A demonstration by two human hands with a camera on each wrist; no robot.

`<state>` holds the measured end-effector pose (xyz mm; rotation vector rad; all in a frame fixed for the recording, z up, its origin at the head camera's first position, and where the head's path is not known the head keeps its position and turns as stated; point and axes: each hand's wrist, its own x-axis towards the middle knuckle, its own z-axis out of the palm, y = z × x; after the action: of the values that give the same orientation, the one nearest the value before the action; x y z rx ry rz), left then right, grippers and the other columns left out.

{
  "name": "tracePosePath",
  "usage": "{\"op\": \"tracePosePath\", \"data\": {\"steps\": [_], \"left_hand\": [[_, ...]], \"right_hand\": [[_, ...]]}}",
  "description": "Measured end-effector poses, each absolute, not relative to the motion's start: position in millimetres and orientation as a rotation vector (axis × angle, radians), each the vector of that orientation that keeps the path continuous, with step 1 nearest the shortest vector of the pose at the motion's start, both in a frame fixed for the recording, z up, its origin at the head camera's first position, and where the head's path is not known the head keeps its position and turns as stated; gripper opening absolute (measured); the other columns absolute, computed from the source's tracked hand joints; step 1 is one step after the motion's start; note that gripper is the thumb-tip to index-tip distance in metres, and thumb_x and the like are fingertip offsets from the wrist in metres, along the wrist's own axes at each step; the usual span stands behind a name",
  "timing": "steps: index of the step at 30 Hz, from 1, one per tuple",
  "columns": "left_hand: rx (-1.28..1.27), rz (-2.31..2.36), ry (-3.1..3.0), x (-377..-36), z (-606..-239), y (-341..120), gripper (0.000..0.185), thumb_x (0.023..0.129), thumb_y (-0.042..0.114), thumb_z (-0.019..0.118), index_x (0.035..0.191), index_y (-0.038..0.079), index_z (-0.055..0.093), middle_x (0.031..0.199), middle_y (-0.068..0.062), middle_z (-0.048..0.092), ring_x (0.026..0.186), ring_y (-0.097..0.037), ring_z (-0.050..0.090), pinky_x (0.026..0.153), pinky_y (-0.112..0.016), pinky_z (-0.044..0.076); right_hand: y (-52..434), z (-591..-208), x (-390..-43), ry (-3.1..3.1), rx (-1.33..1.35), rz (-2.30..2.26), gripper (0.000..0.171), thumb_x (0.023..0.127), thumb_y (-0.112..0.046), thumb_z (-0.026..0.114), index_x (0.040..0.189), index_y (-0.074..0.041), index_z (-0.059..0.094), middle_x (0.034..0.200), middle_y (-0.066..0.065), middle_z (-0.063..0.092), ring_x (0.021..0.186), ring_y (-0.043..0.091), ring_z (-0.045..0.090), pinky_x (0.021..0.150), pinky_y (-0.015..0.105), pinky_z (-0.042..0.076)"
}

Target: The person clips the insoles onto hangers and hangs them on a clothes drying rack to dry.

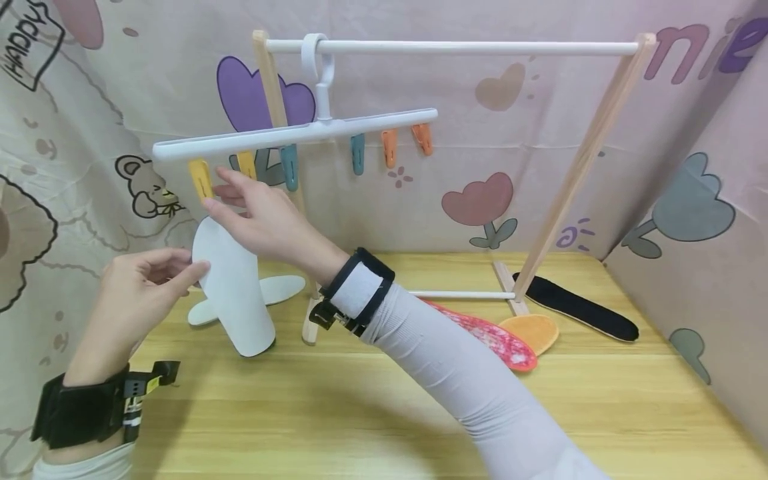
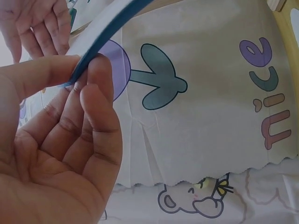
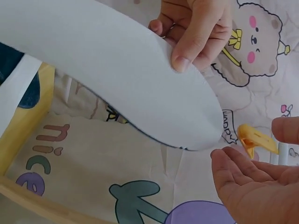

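Observation:
My left hand (image 1: 180, 270) pinches the upper edge of a white insole (image 1: 234, 293) and holds it upright, with its lower end close to the wooden table (image 1: 360, 400). The left wrist view shows the insole's dark blue edge (image 2: 88, 60) between thumb and fingers. My right hand (image 1: 219, 193) reaches just above the insole's top, fingers straight, at a yellow clip (image 1: 201, 179) under the white hanger (image 1: 294, 133). In the right wrist view that clip (image 3: 254, 137) lies between my fingertip and palm, beside the insole (image 3: 117, 79).
The hanger hangs from the white rod (image 1: 450, 47) of a wooden rack and carries several coloured clips. A second white insole (image 1: 282, 290) lies behind the held one. Red (image 1: 498, 337), orange (image 1: 531, 331) and black (image 1: 576, 308) insoles lie at the right. Printed cloth walls surround the table.

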<state>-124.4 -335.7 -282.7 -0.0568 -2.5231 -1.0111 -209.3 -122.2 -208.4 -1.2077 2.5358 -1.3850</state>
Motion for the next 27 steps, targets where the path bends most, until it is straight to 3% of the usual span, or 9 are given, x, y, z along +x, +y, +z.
{"op": "tracePosePath", "data": {"steps": [7,17,27], "left_hand": [[-0.036,-0.981,-2.54,-122.9,-281.8,-336.7,0.028,0.103,0.033,0.075,0.114,0.007,0.08,0.079,0.026,0.073,0.074,0.006,0.066,0.065,-0.017,0.046],[0.004,-0.962,-2.556,-121.7,-280.2,-337.8,0.031,0.102,0.04,0.075,0.114,0.011,0.08,0.081,0.015,0.078,0.076,0.002,0.067,0.065,-0.021,0.045],[0.007,-1.016,-2.539,-119.6,-278.2,-340.2,0.033,0.101,0.043,0.076,0.116,0.013,0.08,0.082,0.021,0.077,0.078,0.004,0.07,0.067,-0.02,0.048]], "right_hand": [[-131.4,-202.9,-205.3,2.532,-1.141,-1.398,0.065,0.114,-0.044,0.049,0.17,-0.017,0.03,0.159,-0.001,0.059,0.142,0.005,0.06,0.11,0.017,0.051],[-138.9,-198.9,-204.4,2.517,-1.087,-1.444,0.063,0.114,-0.047,0.049,0.169,-0.021,0.032,0.146,-0.003,0.069,0.13,0.006,0.066,0.098,0.019,0.055],[-143.2,-197.7,-204.1,2.515,-1.067,-1.511,0.059,0.115,-0.044,0.048,0.166,-0.017,0.037,0.133,-0.002,0.074,0.12,0.005,0.068,0.09,0.017,0.053]]}}
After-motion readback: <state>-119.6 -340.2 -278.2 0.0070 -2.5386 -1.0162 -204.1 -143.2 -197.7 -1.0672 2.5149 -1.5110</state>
